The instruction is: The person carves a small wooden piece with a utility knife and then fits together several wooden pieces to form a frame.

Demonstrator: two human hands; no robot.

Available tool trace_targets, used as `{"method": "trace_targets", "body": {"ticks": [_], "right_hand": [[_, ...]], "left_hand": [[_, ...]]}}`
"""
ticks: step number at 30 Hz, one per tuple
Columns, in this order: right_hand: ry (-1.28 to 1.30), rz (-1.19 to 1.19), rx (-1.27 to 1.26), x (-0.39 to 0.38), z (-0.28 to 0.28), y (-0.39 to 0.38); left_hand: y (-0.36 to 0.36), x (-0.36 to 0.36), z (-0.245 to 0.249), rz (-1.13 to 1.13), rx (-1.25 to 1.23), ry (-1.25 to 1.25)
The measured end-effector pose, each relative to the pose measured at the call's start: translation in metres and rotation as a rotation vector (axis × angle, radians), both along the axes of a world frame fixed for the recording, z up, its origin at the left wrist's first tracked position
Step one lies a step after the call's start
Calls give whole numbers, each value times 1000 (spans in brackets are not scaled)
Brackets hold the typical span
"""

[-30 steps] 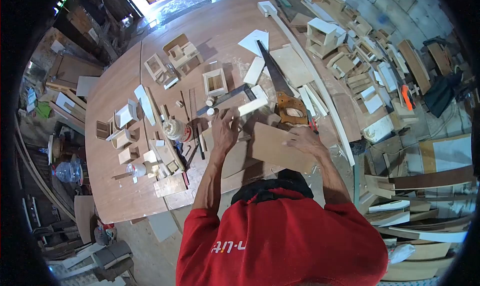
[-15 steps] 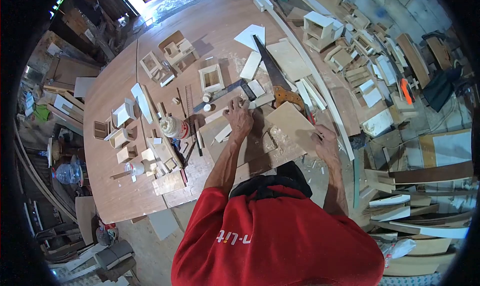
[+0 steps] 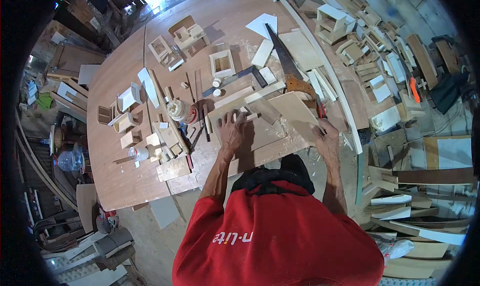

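My right hand [image 3: 327, 135] grips the edge of a thin, flat wooden panel [image 3: 296, 117], which is tilted over the front part of the table. My left hand [image 3: 232, 131] is over a board at the table's front, its fingers closed around a small wooden strip [image 3: 252, 117]. A longer wooden strip [image 3: 266, 92] lies just beyond the hands. Wood shavings [image 3: 285, 128] are scattered beside the panel. Behind it rests a handsaw [image 3: 284, 53] with a brown wooden handle, and a metal try square [image 3: 230, 80] lies to its left.
An open tub [image 3: 183, 111] of pale stuff stands left of my left hand, near a ruler [image 3: 198, 83]. Small wooden furniture models [image 3: 189, 35] and a wooden frame [image 3: 222, 63] sit farther back. A long strip [image 3: 320, 61] runs along the right edge, beside piled wooden parts.
My left hand has drawn back toward the lower left and now has a small strip in its fingers. The right hand still grips the panel. The whole view has shifted slightly.
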State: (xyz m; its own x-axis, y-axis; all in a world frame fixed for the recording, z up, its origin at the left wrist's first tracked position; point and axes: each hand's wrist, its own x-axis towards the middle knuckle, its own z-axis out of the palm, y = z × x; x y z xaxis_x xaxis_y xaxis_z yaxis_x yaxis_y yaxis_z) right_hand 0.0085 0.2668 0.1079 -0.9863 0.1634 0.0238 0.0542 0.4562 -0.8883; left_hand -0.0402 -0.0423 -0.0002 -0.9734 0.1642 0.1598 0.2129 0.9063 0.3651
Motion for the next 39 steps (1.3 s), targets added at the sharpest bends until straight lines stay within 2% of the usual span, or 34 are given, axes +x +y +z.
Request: {"method": "trace_targets", "body": {"ticks": [5,7,8,10,11,13,14,15,17,18,20,21,22,25,27,29,32,33,35,37,39], "right_hand": [[192,34,42,2,-4,-19],[266,57,61,4,0,-28],[363,111,166,5,3,-31],[475,190,273,8,6,-45],[473,191,269,8,7,-53],[614,297,523,11,7,-64],[613,325,481,12,-15,-68],[612,326,480,14,-21,-74],[673,392,508,17,-32,-83],[634,430,498,18,-38,-84],[580,485,482,16,-50,-86],[524,532,471,14,-45,-89],[523,535,470,13,-39,-90],[504,487,463,17,-27,-91],[473,248,114,21,-29,-87],[498,160,110,16,-41,-85],[355,333,392,2,-63,-90],[354,330,390,-6,-74,-94],[372,496,444,-23,-91,-106],[460,455,492,-41,-103,-121],[221,479,660,-55,-120,-132]], "left_hand": [[5,-22,-2,29,58,25],[4,-25,6,38,-140,360],[2,-23,10,37,-142,360],[-5,-10,20,144,691,-230],[-11,-4,25,147,687,-232],[-22,11,47,189,1527,-827],[-22,18,78,125,1639,-933],[-23,22,75,127,1638,-933],[-17,30,66,166,1562,-705],[-15,32,68,229,1515,-670],[-27,34,45,193,1499,-662],[-29,33,48,149,1481,-660],[-24,38,52,205,1454,-596],[-30,45,55,284,1499,-453],[-39,49,61,316,1503,-418],[-49,51,65,366,1551,-254],[-52,49,82,387,1565,-179],[-51,47,86,389,1555,-158],[-54,47,83,396,1573,-162],[-54,49,83,379,1562,-146],[-53,53,81,436,1566,-158]]}}
